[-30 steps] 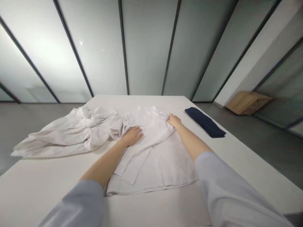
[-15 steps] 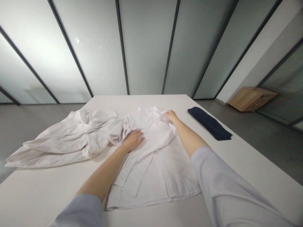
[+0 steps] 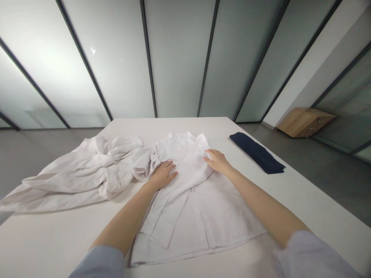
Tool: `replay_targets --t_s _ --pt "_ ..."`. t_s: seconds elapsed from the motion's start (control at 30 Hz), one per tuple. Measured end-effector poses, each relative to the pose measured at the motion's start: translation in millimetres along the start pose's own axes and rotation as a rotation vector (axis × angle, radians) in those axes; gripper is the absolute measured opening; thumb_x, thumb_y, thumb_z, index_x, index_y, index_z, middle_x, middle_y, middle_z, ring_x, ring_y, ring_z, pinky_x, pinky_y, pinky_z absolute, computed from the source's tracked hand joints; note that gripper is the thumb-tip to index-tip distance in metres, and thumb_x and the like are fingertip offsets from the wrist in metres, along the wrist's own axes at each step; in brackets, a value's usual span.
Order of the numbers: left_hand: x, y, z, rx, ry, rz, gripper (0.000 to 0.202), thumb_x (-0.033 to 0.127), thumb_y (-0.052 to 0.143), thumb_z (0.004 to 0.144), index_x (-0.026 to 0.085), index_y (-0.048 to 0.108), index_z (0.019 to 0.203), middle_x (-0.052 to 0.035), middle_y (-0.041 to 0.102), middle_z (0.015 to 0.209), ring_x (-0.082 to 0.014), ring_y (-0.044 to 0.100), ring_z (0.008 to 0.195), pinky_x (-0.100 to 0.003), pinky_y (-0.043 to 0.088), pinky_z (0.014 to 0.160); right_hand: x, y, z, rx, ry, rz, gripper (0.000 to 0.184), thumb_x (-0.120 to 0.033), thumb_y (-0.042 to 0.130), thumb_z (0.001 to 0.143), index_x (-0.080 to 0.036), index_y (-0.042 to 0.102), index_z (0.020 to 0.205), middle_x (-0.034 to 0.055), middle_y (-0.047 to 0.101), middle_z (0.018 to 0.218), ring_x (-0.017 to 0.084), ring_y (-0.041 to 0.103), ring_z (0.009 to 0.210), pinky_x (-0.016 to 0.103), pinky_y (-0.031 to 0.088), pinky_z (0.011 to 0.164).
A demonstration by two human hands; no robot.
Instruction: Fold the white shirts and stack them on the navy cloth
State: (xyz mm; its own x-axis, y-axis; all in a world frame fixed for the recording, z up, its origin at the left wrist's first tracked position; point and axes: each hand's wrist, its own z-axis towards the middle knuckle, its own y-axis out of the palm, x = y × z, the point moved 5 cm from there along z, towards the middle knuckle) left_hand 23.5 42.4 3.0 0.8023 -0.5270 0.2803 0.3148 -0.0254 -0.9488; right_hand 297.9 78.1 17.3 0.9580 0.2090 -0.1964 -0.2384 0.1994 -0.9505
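Note:
A white shirt (image 3: 194,208) lies on the table in front of me, its collar end away from me and its hem towards me. One sleeve is laid across its body. My left hand (image 3: 164,175) rests flat on the shirt's left side, fingers outstretched. On the right edge of the shirt, near the shoulder, lies my right hand (image 3: 218,160), its fingers apart and touching the cloth without gripping it.
To the left a crumpled white garment (image 3: 84,173) touches the shirt's sleeve and hangs past the table's left edge. A folded dark blue cloth (image 3: 256,152) lies near the right edge of the white table (image 3: 307,200). A wooden cabinet (image 3: 304,121) stands on the floor beyond.
My right hand has let go of the cloth by the collar and come down towards me along the shirt's right edge. My left hand has stayed in nearly the same place.

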Motion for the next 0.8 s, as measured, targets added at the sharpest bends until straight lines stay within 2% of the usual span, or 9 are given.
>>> replay_targets --t_s 0.1,0.2,0.5,0.8 --pt "0 0.4 0 0.011 0.004 0.01 0.048 0.042 0.043 0.093 0.014 0.057 0.129 -0.0138 0.048 0.143 -0.0261 0.041 0.134 -0.041 0.031 0.113 -8 14 -38 -0.1 0.017 -0.083 0.057 -0.053 0.041 0.093 -0.022 0.047 0.14 0.0114 0.041 0.149 0.031 0.035 0.137 0.048 0.027 0.111" --pt "0 1.3 1 0.022 0.008 0.022 0.047 0.042 0.043 0.092 0.015 0.057 0.128 -0.0133 0.048 0.143 -0.0257 0.042 0.134 -0.041 0.032 0.113 -12 24 -55 -0.182 0.021 -0.104 0.059 -0.055 0.037 0.094 -0.023 0.044 0.143 0.0115 0.034 0.153 0.031 0.029 0.141 0.049 0.025 0.112" --pt "2 -0.2 0 0.01 0.008 0.031 0.047 0.042 0.041 0.092 0.015 0.056 0.128 -0.0133 0.047 0.144 -0.0264 0.039 0.136 -0.042 0.031 0.113 -11 22 -54 -0.206 0.03 -0.073 0.059 -0.055 0.038 0.094 -0.023 0.043 0.144 0.0107 0.032 0.154 0.028 0.027 0.142 0.044 0.024 0.113" --pt "0 -1.2 1 0.008 0.005 -0.012 0.047 0.042 0.041 0.091 0.015 0.058 0.126 -0.0128 0.049 0.143 -0.0261 0.041 0.135 -0.042 0.032 0.112 -11 26 -55 -0.173 0.026 -0.06 0.058 -0.054 0.04 0.093 -0.024 0.044 0.143 0.0101 0.033 0.154 0.029 0.027 0.142 0.046 0.025 0.112"
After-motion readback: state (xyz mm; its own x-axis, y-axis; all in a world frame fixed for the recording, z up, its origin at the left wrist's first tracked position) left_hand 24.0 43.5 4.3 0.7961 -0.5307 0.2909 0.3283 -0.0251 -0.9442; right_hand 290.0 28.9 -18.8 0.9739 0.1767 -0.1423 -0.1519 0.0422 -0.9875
